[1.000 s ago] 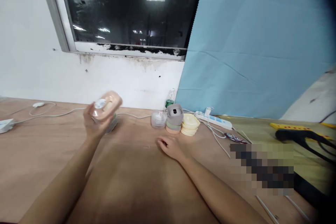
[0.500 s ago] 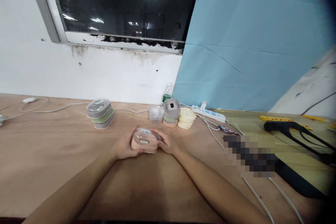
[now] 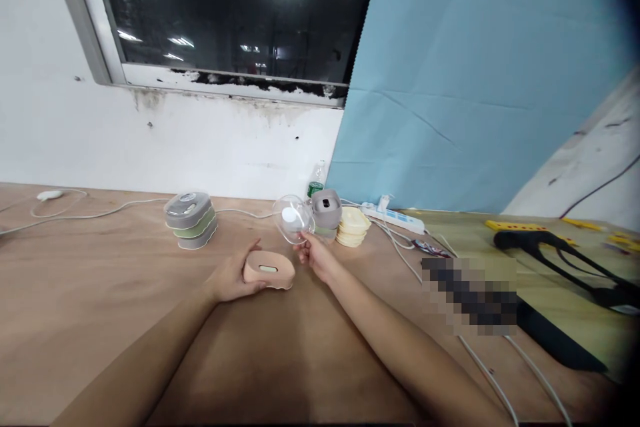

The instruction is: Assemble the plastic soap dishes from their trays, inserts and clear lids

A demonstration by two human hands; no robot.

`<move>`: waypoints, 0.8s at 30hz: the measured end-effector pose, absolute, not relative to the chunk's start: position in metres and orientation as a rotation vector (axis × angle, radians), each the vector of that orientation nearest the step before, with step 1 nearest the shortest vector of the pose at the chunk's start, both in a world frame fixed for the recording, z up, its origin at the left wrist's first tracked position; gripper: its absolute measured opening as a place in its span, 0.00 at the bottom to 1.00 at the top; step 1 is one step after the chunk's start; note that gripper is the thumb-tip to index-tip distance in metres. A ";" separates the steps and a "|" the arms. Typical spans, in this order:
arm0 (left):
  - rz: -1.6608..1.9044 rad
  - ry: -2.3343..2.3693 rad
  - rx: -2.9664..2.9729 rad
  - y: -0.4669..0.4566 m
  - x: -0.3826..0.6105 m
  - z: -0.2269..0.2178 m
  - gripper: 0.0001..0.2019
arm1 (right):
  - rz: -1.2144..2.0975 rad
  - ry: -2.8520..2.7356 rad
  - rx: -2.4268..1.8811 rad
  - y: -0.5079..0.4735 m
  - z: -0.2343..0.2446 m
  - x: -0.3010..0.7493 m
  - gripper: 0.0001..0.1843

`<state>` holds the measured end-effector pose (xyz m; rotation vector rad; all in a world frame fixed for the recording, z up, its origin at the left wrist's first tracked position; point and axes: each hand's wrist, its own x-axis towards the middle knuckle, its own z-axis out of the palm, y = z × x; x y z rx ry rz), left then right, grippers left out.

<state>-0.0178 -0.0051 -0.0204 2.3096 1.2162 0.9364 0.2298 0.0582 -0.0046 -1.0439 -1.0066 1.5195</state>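
Note:
My left hand [image 3: 234,276] grips the left side of a peach-coloured oval container [image 3: 280,271], thumb in front and fingers behind. A pale oblong piece shows in the top of that container, which rests on the table. In my right hand [image 3: 317,256] is a clear plastic lid [image 3: 295,220], pinched at its lower edge and tilted up above the table. A white round label sits on the lid. Behind it stands a grey container [image 3: 327,208] stacked on a greenish one, partly hidden by the lid.
A stack of grey and green containers [image 3: 189,209] stands on the left. Yellow containers [image 3: 353,227] are piled right of the grey one, near a bottle [image 3: 316,180] and a power strip [image 3: 395,217]. White cables cross the table [image 3: 100,320]; a black strap [image 3: 545,240] lies right.
The clear lid has come off the peach container and moved up and away in my right hand. My left hand still grips the container.

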 end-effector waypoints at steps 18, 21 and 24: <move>0.912 1.226 2.337 -0.005 -0.024 -0.020 0.42 | 1.414 -0.680 -1.114 0.109 0.003 0.198 0.26; 0.890 1.221 2.340 -0.004 -0.024 -0.019 0.42 | 1.316 -0.795 -1.133 0.107 -0.009 0.203 0.25; 0.864 1.254 2.339 -0.004 -0.024 -0.019 0.42 | 1.071 -1.125 -1.137 0.095 -0.025 0.215 0.24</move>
